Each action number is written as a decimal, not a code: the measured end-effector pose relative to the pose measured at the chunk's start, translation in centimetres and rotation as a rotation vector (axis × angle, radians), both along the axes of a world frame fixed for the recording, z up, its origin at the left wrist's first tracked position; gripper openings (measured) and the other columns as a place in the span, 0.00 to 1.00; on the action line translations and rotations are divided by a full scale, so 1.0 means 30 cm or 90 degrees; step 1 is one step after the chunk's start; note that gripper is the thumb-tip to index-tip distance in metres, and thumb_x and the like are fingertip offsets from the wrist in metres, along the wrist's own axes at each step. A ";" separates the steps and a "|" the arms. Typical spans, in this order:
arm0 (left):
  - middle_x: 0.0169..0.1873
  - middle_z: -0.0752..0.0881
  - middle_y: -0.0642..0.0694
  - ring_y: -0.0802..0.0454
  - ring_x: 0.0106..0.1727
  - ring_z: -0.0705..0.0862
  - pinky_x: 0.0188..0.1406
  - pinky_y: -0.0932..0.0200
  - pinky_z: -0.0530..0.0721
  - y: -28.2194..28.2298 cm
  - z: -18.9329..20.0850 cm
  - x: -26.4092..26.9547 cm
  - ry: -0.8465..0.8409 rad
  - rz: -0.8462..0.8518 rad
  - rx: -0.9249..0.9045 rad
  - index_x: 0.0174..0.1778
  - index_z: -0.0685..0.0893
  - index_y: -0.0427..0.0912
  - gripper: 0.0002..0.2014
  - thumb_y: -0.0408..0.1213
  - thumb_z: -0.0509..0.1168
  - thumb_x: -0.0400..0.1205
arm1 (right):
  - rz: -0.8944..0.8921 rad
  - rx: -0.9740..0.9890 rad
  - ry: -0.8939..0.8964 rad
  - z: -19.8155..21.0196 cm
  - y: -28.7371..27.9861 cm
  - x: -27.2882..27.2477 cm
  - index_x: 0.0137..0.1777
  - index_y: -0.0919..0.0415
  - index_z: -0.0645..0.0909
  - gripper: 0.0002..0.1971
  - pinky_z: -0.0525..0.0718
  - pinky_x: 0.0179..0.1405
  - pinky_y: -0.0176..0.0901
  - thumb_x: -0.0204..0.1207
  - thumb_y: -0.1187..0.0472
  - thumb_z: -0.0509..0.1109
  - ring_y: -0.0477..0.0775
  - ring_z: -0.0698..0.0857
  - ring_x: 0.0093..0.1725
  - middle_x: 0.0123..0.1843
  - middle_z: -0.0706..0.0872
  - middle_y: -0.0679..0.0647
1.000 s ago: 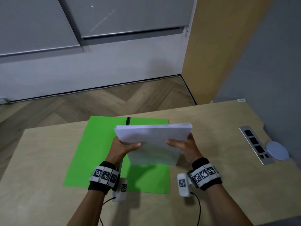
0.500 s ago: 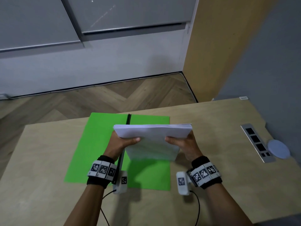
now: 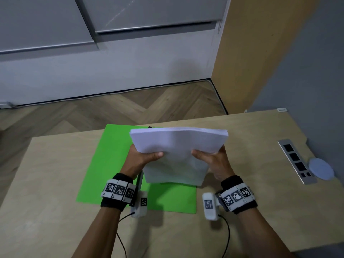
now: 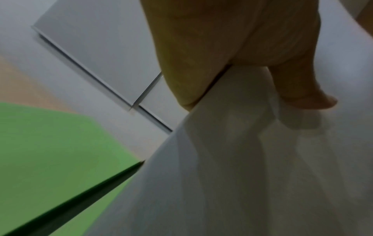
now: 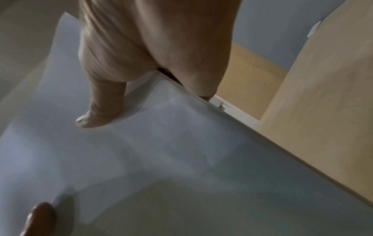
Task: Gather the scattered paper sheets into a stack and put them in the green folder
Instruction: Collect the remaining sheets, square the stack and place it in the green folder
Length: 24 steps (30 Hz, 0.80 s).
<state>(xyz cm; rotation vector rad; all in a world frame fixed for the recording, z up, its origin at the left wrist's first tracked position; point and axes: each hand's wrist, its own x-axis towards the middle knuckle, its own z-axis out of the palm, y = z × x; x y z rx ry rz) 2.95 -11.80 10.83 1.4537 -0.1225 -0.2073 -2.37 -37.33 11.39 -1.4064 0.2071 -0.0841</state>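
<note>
two hands hold one stack of paper (image 3: 178, 144) up on its edge. the left hand (image 3: 138, 159) and right hand (image 3: 216, 162) pinch its sides, thumbs in front. its bottom edge rests on the open green folder (image 3: 104, 164) on the bench (image 3: 242, 138).

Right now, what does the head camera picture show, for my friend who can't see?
Two hands, left hand and right hand, hold a thick stack of white paper sheets upright over an open flat green folder on a light wooden table.

black wristbands (image 3: 113, 202), checkered marker blocks (image 3: 119, 189), white cabled cameras (image 3: 210, 205).
</note>
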 end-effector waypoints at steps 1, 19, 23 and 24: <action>0.47 0.92 0.48 0.50 0.49 0.88 0.49 0.55 0.88 0.003 -0.029 -0.011 0.027 0.002 0.007 0.51 0.86 0.44 0.34 0.46 0.87 0.49 | 0.008 -0.013 0.025 -0.021 0.006 -0.006 0.50 0.57 0.87 0.20 0.90 0.49 0.46 0.58 0.67 0.85 0.51 0.91 0.48 0.45 0.94 0.51; 0.36 0.92 0.50 0.57 0.37 0.87 0.41 0.64 0.85 0.109 0.340 0.095 -0.135 -0.118 0.304 0.40 0.92 0.49 0.09 0.34 0.81 0.67 | 0.106 -0.483 0.046 0.143 -0.042 0.115 0.24 0.55 0.84 0.17 0.77 0.35 0.48 0.58 0.53 0.90 0.48 0.83 0.33 0.27 0.85 0.48; 0.27 0.85 0.56 0.65 0.28 0.77 0.29 0.60 0.74 -0.013 0.339 0.062 -0.274 -0.137 0.505 0.35 0.89 0.44 0.07 0.39 0.81 0.70 | 0.167 -0.732 -0.015 0.262 0.022 0.125 0.31 0.58 0.88 0.17 0.66 0.34 0.46 0.64 0.46 0.86 0.57 0.82 0.36 0.29 0.85 0.56; 0.23 0.80 0.57 0.66 0.26 0.73 0.27 0.60 0.70 -0.035 0.332 0.050 -0.283 -0.096 0.476 0.30 0.87 0.41 0.09 0.36 0.81 0.70 | 0.159 -0.750 -0.031 0.275 0.031 0.121 0.35 0.58 0.90 0.16 0.66 0.34 0.46 0.65 0.45 0.85 0.58 0.84 0.38 0.33 0.88 0.56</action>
